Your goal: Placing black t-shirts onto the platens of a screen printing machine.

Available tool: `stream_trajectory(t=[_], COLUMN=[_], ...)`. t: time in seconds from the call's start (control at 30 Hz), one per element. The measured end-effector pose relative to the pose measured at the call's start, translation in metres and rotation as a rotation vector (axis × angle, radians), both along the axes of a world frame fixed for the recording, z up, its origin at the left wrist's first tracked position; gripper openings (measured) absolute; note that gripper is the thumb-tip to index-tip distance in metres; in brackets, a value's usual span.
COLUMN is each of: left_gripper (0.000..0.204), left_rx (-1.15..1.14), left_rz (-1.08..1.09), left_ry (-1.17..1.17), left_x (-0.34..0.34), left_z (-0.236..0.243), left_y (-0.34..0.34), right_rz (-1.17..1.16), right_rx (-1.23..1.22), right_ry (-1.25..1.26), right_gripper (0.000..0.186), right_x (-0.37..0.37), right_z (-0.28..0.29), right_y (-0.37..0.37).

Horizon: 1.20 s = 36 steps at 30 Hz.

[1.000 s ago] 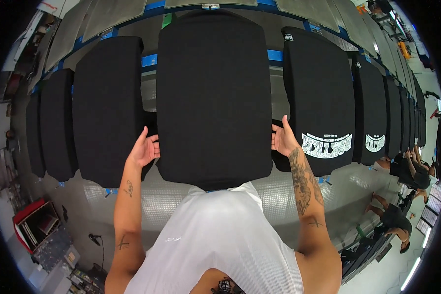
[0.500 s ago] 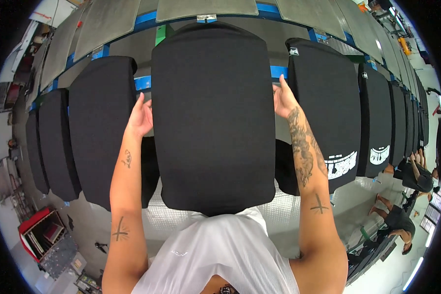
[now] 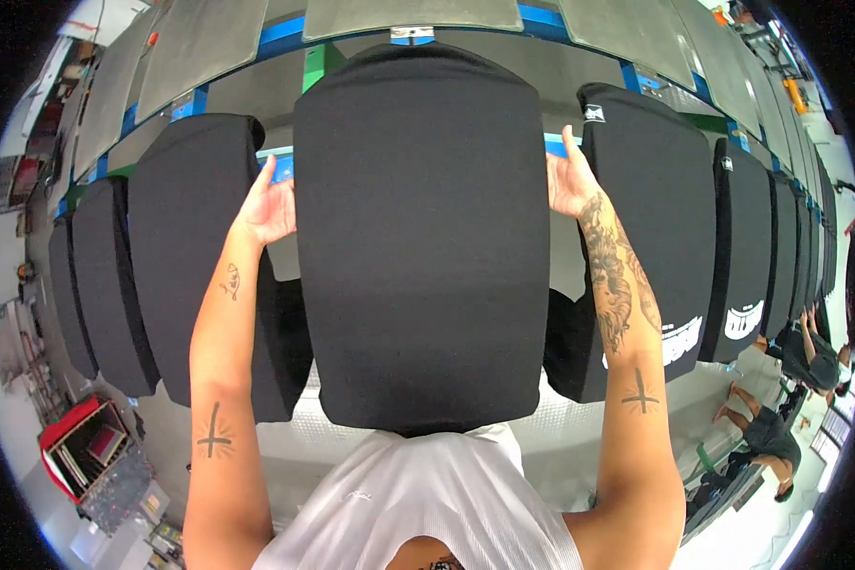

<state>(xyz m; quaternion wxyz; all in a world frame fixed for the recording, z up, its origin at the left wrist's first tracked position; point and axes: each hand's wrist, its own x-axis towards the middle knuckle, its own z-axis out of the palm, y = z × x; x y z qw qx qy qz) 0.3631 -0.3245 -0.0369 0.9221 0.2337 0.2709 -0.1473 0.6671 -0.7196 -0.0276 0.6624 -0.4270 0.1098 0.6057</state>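
A black T-shirt [image 3: 418, 247] is stretched smoothly over a long board straight in front of me, its near end by my waist. At the shirt's left side, my left hand [image 3: 272, 207] has its palm turned up and its thumb stretched away, with fingertips hidden at the edge. My right hand [image 3: 570, 182] mirrors it at the right side, thumb up and apart from the fingers, which partly vanish behind the fabric edge. Both hands look open, touching or nearly touching the board's sides. Loose black fabric [image 3: 568, 342] hangs beneath the board.
More boards carry black shirts, one on the left [image 3: 195, 247] and one with a white print on the right [image 3: 651, 228]. Bare grey boards [image 3: 408, 17] sit on a blue frame beyond. Two people [image 3: 774, 437] are at far right. A red-edged box [image 3: 85, 446] stands lower left.
My hands have opened out a little along the shirt's sides, with more palm showing, and my forearms have spread apart. The boards look slightly larger and shifted in view.
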Motion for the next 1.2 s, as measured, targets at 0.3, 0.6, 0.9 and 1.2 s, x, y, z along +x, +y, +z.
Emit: stream_trajectory(t=[0.3, 0.6, 0.9, 1.2], left_gripper=[0.062, 0.023, 0.032, 0.079], left_rx=[0.088, 0.39, 2.341, 2.504], left_rz=[0.15, 0.289, 0.304, -0.363], left_ry=[-0.069, 0.29, 0.159, 0.143], left_x=[0.029, 0.133, 0.11, 0.099], left_z=[-0.001, -0.019, -0.018, 0.009], left_y=[0.009, 0.063, 0.029, -0.056], right_rz=[-0.033, -0.163, 0.206, 0.455], right_rx=[-0.09, -0.325, -0.667, -0.665], right_ry=[-0.077, -0.285, -2.302, -2.294], right_gripper=[0.08, 0.043, 0.056, 0.085], right_x=[0.018, 0.094, 0.003, -0.048], right_z=[0.001, -0.021, -0.003, -0.004], right_y=[0.028, 0.078, 0.118, 0.165])
